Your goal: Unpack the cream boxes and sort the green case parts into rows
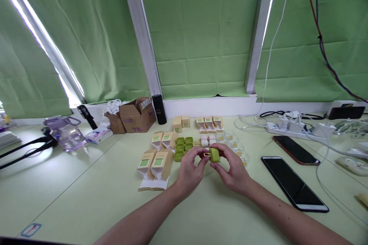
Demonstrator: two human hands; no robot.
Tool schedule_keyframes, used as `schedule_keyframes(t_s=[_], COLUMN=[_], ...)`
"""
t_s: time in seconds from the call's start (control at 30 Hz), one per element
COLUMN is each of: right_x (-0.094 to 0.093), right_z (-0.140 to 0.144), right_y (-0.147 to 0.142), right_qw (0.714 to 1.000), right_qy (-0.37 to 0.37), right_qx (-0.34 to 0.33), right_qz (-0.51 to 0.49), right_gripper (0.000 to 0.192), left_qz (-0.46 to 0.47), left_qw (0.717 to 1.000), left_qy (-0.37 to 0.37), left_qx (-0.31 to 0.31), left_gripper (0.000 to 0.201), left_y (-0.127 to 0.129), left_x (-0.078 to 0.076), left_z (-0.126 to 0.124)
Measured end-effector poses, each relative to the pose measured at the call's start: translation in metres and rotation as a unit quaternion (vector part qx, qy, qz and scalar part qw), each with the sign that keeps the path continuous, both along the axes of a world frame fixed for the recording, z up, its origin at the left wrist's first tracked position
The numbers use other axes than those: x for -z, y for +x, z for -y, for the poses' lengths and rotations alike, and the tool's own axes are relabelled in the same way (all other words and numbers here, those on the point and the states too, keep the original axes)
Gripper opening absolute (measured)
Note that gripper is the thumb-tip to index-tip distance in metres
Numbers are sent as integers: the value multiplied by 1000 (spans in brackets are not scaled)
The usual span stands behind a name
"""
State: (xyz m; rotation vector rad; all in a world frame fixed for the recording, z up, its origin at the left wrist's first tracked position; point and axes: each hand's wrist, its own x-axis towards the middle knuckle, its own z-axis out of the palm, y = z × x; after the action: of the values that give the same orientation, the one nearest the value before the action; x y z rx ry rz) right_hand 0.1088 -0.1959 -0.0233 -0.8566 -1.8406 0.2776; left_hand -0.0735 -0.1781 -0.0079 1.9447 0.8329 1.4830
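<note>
Above the table, my right hand (235, 170) is closed on a small olive-green case (214, 155), thumb below and fingers on top. My left hand (191, 169) pinches a pale yellow loop (206, 154) at the case's left side. Just behind my left hand sit several open green square containers (179, 147). Small pink-and-white pieces (204, 141) lie behind the case. Clear round-lobed plastic pieces with yellow centres (237, 145) are partly covered by my right hand. To the left stand open kraft-paper boxes (161, 160) with green labels.
More kraft boxes (209, 124) stand farther back. A cardboard carton (138, 116), a black cylinder (159, 109) and a purple bottle (67, 134) are at the back left. On the right lie two phones, the nearer one (293, 182) face up, plus a power strip (283, 128) with cables.
</note>
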Motion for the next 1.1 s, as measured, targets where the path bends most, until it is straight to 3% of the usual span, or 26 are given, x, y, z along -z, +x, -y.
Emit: schedule_keyframes(t_s=[0.47, 1.1], right_x=[8, 5], right_z=[-5, -2], right_y=[1, 2], right_qw=[1000, 999], right_qy=[13, -5], right_qx=[-21, -34], right_qz=[14, 8], right_gripper=[44, 44], left_qz=[3, 58], left_qw=[998, 994], left_qy=[-55, -91], left_qx=[-33, 6], left_gripper=[5, 4], left_y=[0, 1], left_x=[4, 9], left_z=[-3, -4])
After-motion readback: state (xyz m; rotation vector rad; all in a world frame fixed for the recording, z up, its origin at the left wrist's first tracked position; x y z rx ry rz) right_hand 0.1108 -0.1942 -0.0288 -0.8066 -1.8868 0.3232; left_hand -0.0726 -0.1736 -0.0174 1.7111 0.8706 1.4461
